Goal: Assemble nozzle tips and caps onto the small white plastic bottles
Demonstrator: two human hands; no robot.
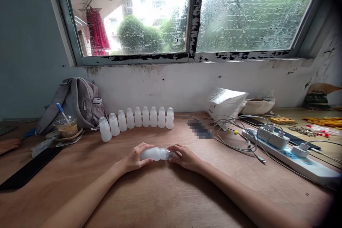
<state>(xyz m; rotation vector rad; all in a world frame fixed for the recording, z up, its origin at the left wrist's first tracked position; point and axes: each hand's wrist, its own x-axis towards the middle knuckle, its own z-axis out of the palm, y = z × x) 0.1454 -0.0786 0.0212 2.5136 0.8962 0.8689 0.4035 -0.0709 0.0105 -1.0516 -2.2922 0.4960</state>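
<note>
A frosted white bottle [153, 153] with a clear cap [166, 154] lies on its side between my hands, low over the wooden table. My left hand [137, 157] is closed around its body, the thumb along the near side. At the other end, the fingers of my right hand [183, 156] pinch the clear cap. Behind my hands, several similar capped bottles [145, 117] stand upright in a curved row on the table [160, 192].
To the left are a grey backpack [77, 103], an iced drink cup [66, 126], a black flat object [30, 167] and another person's hand [9, 146]. A power strip [294, 160], loose white cables [227, 144] and a white bag [227, 103] are on the right. A window rises behind.
</note>
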